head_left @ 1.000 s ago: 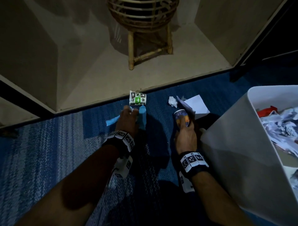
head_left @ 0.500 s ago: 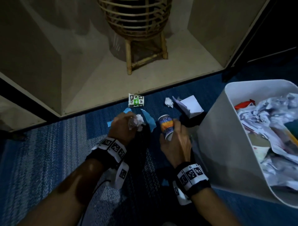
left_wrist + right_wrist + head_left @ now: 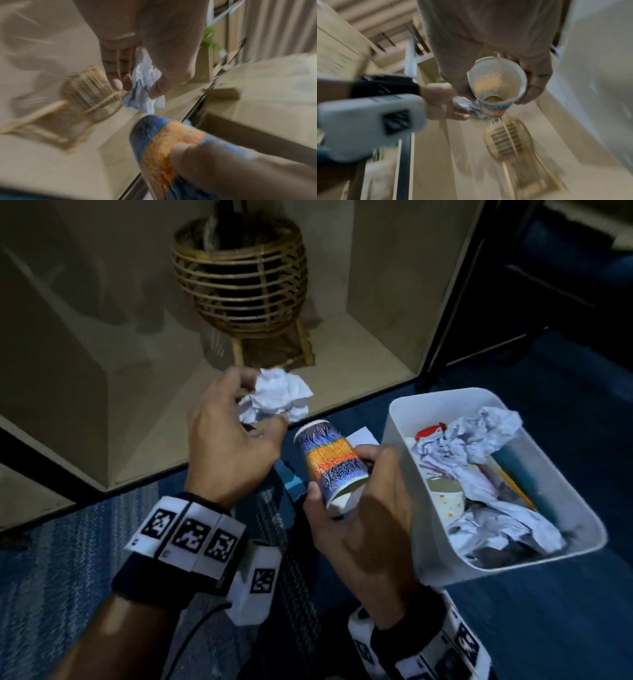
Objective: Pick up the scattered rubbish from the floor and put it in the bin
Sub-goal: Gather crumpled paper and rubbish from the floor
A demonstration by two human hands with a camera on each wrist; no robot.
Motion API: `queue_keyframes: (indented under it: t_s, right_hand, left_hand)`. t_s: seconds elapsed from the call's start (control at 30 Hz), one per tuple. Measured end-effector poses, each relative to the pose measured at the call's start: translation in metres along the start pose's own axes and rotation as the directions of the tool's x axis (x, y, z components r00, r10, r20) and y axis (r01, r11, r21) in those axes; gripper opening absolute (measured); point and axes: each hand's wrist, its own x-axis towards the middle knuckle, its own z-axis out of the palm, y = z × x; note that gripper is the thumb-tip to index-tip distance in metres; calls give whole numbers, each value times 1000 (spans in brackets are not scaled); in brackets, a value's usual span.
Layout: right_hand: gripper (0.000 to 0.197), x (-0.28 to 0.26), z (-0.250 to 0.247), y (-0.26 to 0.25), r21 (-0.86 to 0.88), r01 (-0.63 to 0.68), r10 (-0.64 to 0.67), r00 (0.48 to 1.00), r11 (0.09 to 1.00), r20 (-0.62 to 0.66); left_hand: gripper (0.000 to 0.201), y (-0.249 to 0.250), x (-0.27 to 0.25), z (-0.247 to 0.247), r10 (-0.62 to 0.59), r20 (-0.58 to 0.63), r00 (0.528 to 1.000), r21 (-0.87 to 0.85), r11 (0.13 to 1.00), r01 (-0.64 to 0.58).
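Note:
My left hand (image 3: 239, 433) is raised off the floor and pinches a crumpled white paper ball (image 3: 275, 397) between fingers and thumb; the left wrist view shows the paper ball (image 3: 145, 86) held the same way. My right hand (image 3: 359, 501) grips a blue and orange paper cup (image 3: 329, 463), tilted with its open mouth toward me; the cup (image 3: 496, 83) looks empty in the right wrist view. The white bin (image 3: 397, 419) stands just right of the cup, filled with crumpled paper and other rubbish.
A rattan basket on a wooden stand (image 3: 243, 278) sits in a beige alcove behind my hands. A white sheet (image 3: 363, 436) and a blue scrap (image 3: 291, 477) lie on the blue carpet (image 3: 51, 559) between my hands and the bin.
Both hands have lifted from the carpet, the left with the paper ball, the right with the cup. The bin's opening has come closer to the hands in view.

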Motion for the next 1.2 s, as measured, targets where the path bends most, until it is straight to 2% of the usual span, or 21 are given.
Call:
queue_keyframes:
  t_s: [0.1,0.23,0.3,0.4,0.5,0.7,0.8,0.9,1.07,1.2]
  right_hand:
    - [53,1,-30,-18,7,17,-16,1000,1000,-25]
    - [61,8,-69,-25,16,-61,62,986,998,-155]
    - [54,14,-90,-19,14,-77,78,983,997,-163]
    - [41,22,-118,-3,-51,-73,64,987,996,-147]
    - [40,27,-136,18,-112,-86,63,978,990,-200]
    - [48,27,-156,60,-145,-108,81,980,983,-184]
    - [41,24,-159,70,-157,-75,46,983,985,-179]
    - [37,22,-162,76,-190,-54,22,986,980,-167]
    - [57,26,-166,77,-273,37,-32,999,961,22]
    - [41,30,-157,82,-378,50,1,991,924,132]
  left_hand:
    - [35,30,1,0,15,-51,999,-72,997,-19]
    - [35,52,-7,15,24,-14,1000,-180,983,-26]
    - [35,62,-10,27,76,10,997,-184,980,-73]
    - [36,74,-13,48,177,77,981,-172,972,-162]
    - [37,83,-21,72,267,133,954,-105,961,-254]
    - [45,93,-37,104,267,279,922,-108,963,-246]
    - [53,96,-40,111,274,341,899,-91,962,-259]
    - [44,93,-41,115,273,396,877,-61,961,-271]
    - [48,80,-44,119,236,582,778,74,937,-340]
    - [55,77,-49,119,199,709,677,170,883,-438]
